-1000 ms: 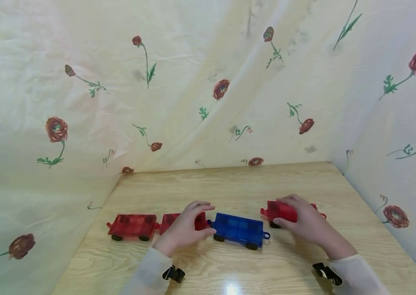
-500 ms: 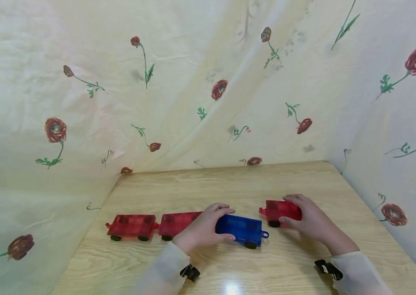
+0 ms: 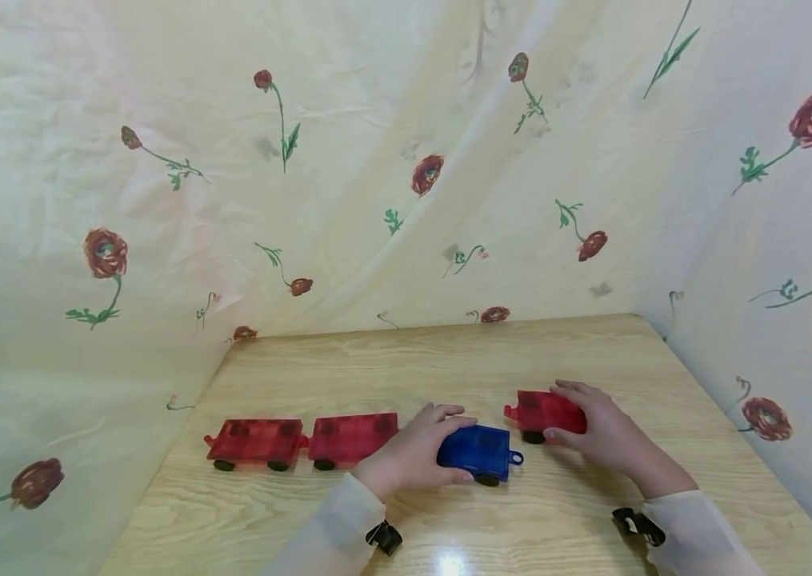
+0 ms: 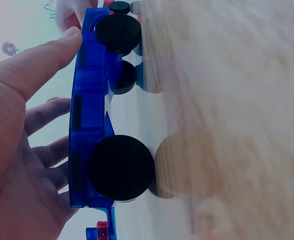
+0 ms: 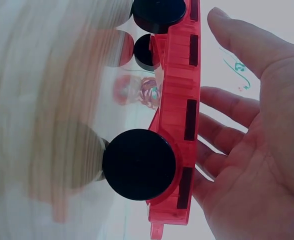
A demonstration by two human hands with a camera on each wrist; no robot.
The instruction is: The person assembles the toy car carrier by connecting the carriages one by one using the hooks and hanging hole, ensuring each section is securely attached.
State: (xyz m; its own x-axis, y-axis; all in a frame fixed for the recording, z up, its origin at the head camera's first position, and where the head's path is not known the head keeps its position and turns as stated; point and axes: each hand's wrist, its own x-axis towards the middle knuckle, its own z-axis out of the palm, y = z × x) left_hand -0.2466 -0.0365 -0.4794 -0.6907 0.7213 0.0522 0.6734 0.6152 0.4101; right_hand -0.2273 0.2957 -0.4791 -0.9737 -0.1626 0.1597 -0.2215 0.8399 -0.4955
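Note:
My left hand [image 3: 423,452] holds a blue toy train car [image 3: 481,450] across its left part, thumb along the near side and fingers over the far side. A blue ring [image 3: 516,458] sticks out at this car's right end. With my right hand [image 3: 600,424] I hold a red toy train car [image 3: 541,410] by its right part; its small red hook [image 3: 510,412] points left, apart from the blue ring. The black wheels [image 4: 121,167] of the blue car meet their reflections on the tabletop. Behind the blue car, a red piece [image 4: 102,230] sits at its coupling.
Two more red cars, a middle one [image 3: 355,438] and a left one [image 3: 258,440], stand in line left of the blue car, joined end to end. A wood-grain table [image 3: 406,360] lies beneath. Flower-printed cloth [image 3: 348,200] hangs at the back and sides.
My left hand has moved right from the middle red car onto the blue car. My right hand has shifted slightly right along its red car. The cars stay about where they were.

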